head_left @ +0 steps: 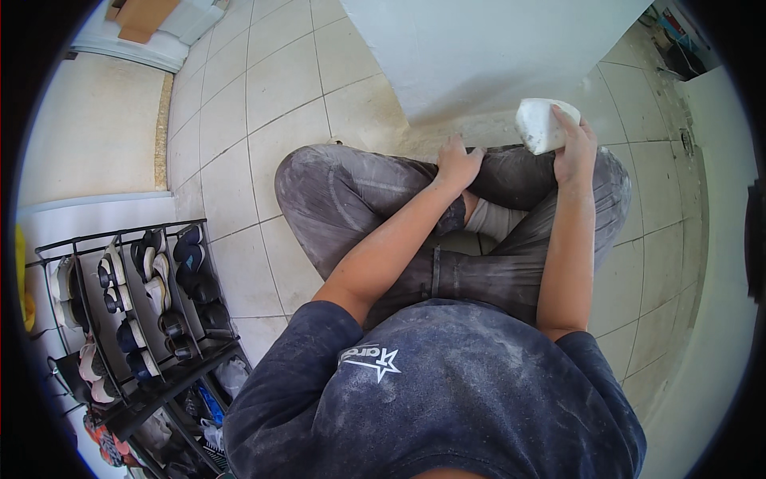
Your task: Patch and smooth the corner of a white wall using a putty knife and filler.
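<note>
My right hand (576, 152) is raised over my right knee, its fingers closed around the edge of a white, chalky-looking piece (544, 126). The piece has rounded corners and a few dark specks; I cannot make out its exact kind. My left hand (459, 164) rests on my crossed shin, thumb and fingers apart, holding nothing. Both hands and my dark grey trousers (351, 176) are dusted with white powder. I sit cross-legged on the tiled floor (283, 96).
Just ahead stands a white wall corner or pillar (471, 56), its base close to my shins. To the left is a black shoe rack (136, 311) full of shoes. A white wall (726, 239) runs along the right. Cardboard (144, 17) lies at the far left.
</note>
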`<action>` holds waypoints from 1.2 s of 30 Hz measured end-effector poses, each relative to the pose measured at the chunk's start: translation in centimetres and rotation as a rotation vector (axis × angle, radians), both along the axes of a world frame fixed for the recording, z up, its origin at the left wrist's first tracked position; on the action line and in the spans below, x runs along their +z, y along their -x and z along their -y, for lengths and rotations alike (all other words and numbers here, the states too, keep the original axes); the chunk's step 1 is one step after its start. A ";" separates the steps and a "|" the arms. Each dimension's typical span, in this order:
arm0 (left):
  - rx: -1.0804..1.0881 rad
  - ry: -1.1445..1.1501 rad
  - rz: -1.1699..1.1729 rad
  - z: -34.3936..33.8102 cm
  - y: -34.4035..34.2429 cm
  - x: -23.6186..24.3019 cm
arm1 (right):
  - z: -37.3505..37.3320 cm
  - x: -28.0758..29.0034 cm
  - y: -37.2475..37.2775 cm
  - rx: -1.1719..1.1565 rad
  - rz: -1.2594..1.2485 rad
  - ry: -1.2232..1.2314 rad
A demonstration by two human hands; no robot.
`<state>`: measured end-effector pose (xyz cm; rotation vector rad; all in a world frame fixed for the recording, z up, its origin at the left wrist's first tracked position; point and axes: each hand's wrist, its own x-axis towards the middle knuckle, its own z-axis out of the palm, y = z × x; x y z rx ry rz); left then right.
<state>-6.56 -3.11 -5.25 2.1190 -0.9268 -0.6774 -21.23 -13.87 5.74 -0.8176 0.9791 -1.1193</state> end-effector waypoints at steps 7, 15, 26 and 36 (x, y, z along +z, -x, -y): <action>0.814 0.251 -1.001 2.9 -6.5 0.0 | -0.5 -0.4 0.0 0.019 -0.035 0.026; 0.947 0.438 -1.096 5.2 -8.4 -1.9 | -0.4 -0.6 -0.1 0.000 -0.052 0.062; 0.813 0.624 -1.482 5.8 -8.0 -2.2 | -0.6 -0.2 -0.6 -0.009 -0.071 0.043; 0.691 0.635 -1.492 5.6 -6.5 -1.7 | -0.7 -0.3 -0.5 -0.003 -0.053 0.072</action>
